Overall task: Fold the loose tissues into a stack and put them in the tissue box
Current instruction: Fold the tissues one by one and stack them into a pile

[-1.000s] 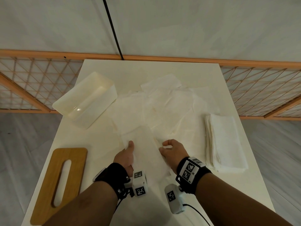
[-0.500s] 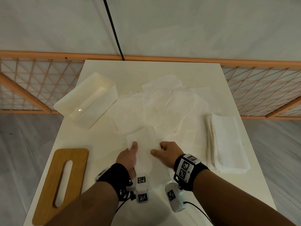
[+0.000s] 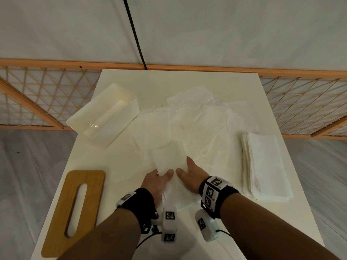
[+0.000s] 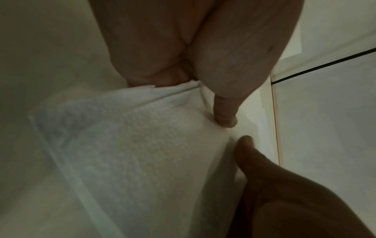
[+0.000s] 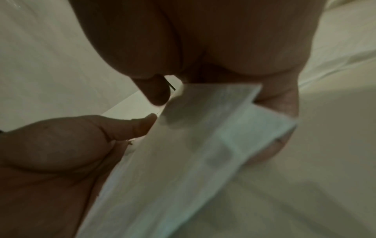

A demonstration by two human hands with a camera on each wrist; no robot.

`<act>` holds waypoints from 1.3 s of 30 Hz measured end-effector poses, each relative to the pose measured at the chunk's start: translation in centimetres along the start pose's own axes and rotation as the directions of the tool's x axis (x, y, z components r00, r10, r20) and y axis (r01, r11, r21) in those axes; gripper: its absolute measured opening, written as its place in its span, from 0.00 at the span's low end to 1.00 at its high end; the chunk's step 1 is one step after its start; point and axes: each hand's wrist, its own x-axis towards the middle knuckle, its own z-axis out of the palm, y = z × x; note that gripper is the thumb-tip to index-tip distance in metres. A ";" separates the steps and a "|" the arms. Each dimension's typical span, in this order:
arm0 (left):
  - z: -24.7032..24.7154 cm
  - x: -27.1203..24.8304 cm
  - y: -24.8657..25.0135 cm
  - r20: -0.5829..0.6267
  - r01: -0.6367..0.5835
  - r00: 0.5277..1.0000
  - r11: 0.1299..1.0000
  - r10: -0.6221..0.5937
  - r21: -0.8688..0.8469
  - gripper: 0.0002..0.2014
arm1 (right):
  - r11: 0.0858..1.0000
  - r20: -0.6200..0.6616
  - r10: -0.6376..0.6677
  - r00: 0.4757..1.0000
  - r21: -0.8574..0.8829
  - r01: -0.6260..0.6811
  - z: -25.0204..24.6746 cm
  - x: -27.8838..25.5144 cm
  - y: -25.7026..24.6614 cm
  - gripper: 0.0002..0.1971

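Both your left hand [image 3: 157,180] and right hand [image 3: 191,174] pinch the tissue [image 3: 169,156], its long axis running away from you, with the stack [image 3: 266,166] nearer your right.

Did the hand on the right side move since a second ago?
Yes. The right hand slid left, away from the folded white tissue stack and toward the left hand. Both now pinch the narrow folded white tissue.
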 end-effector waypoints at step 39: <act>-0.2 0.4 1.6 -0.045 -0.066 0.997 0.990 0.061 -0.126 0.16 | 0.902 -0.291 -0.144 0.946 0.355 0.247 -2.3 -0.5 0.5 0.07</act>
